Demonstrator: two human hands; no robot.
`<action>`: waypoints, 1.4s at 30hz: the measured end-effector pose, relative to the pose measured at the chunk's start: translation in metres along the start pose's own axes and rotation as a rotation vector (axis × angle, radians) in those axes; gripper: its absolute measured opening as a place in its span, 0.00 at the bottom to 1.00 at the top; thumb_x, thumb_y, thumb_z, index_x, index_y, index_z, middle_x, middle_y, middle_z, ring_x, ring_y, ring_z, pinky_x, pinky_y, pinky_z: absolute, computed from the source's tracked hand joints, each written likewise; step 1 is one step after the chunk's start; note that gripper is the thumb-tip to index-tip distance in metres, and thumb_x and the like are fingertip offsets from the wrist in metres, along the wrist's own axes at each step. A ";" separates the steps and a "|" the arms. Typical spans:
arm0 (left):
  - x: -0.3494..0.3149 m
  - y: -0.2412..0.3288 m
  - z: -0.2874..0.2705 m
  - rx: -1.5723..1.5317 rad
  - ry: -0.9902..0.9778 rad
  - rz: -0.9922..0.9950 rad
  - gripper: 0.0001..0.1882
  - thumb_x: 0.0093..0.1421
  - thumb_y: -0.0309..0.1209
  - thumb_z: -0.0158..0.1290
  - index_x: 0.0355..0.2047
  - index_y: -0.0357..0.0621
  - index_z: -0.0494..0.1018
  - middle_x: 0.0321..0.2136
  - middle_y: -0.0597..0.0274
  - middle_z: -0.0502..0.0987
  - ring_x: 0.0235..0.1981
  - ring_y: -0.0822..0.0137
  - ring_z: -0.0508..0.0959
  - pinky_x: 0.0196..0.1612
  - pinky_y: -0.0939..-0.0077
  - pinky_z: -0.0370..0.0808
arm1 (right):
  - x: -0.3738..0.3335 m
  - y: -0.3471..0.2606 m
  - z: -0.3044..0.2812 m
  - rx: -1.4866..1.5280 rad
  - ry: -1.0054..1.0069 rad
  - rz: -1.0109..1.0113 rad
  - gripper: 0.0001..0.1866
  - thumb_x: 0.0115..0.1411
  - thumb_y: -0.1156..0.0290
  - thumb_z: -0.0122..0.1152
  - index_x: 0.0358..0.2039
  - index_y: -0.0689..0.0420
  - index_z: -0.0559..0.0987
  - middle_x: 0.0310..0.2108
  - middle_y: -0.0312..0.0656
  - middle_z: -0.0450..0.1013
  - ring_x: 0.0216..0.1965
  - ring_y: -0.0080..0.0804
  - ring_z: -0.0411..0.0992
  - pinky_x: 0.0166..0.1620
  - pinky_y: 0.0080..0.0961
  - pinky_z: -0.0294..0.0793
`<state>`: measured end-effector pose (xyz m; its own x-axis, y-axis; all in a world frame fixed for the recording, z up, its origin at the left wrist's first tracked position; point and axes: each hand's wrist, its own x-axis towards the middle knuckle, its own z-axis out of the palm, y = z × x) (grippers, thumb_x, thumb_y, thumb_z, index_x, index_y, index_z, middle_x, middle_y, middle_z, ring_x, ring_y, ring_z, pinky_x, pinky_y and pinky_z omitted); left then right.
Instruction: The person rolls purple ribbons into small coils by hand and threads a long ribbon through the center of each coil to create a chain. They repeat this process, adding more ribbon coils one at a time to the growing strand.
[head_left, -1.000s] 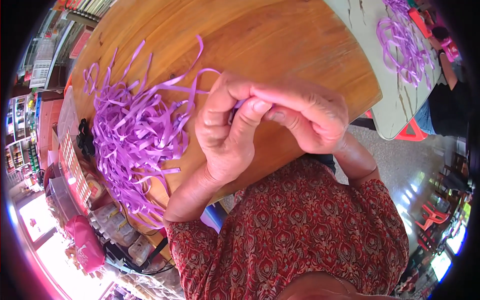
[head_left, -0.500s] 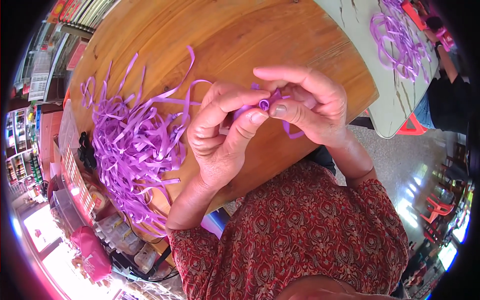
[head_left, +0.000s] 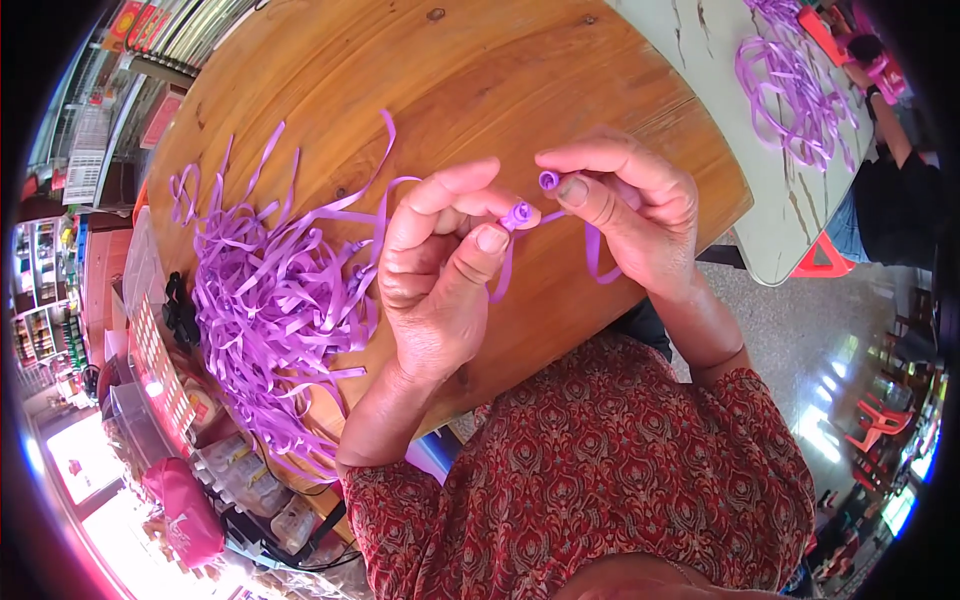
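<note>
Over the wooden table, my left hand (head_left: 440,260) pinches a small rolled end of purple ribbon (head_left: 516,215) between thumb and index finger. A hand's width to the right, my right hand (head_left: 640,210) grips another tight purple roll (head_left: 549,180) between its thumb and fingers. A strip of the same ribbon stretches between the two hands, and loops hang below each of them. Left of my left hand lies a large tangled heap of purple ribbons (head_left: 275,290), with loose ends fanning out at its far side.
The round wooden table (head_left: 460,90) spreads beneath my hands. At the far right, a pale table (head_left: 690,60) bears another purple ribbon bundle (head_left: 785,100), near another person's arm (head_left: 893,130). A red stool (head_left: 825,258) stands there. Packed shelves and a pink bag (head_left: 185,512) line the left.
My hands have drawn apart, so the rolls that were together are now separate, one in each hand, with ribbon spanning the gap.
</note>
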<state>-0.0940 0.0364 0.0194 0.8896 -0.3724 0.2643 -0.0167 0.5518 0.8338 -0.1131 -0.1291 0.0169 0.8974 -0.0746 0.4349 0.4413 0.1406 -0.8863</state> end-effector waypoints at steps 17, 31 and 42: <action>-0.003 -0.007 -0.001 0.237 0.078 0.048 0.09 0.56 0.19 0.53 0.37 0.38 0.74 0.29 0.68 0.71 0.25 0.82 0.66 0.25 0.91 0.62 | -0.002 -0.001 0.001 -0.127 -0.085 -0.033 0.12 0.51 0.85 0.59 0.38 0.64 0.77 0.30 0.39 0.70 0.28 0.19 0.67 0.30 0.13 0.65; 0.000 -0.006 -0.004 0.261 -0.002 -0.011 0.07 0.60 0.26 0.51 0.36 0.38 0.75 0.27 0.67 0.71 0.29 0.79 0.66 0.32 0.86 0.64 | 0.003 -0.004 -0.006 -0.240 -0.103 -0.055 0.10 0.56 0.82 0.55 0.39 0.63 0.77 0.31 0.38 0.70 0.28 0.16 0.66 0.24 0.09 0.61; -0.001 -0.004 0.001 0.261 -0.066 -0.067 0.18 0.58 0.20 0.51 0.50 0.37 0.68 0.26 0.66 0.74 0.27 0.79 0.73 0.32 0.88 0.68 | 0.005 0.001 0.007 0.211 -0.014 0.165 0.19 0.56 0.81 0.55 0.50 0.64 0.69 0.31 0.38 0.72 0.32 0.18 0.70 0.33 0.13 0.70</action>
<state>-0.0951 0.0337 0.0169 0.8614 -0.4540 0.2277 -0.0831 0.3163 0.9450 -0.1083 -0.1222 0.0190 0.9566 -0.0206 0.2908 0.2792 0.3526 -0.8932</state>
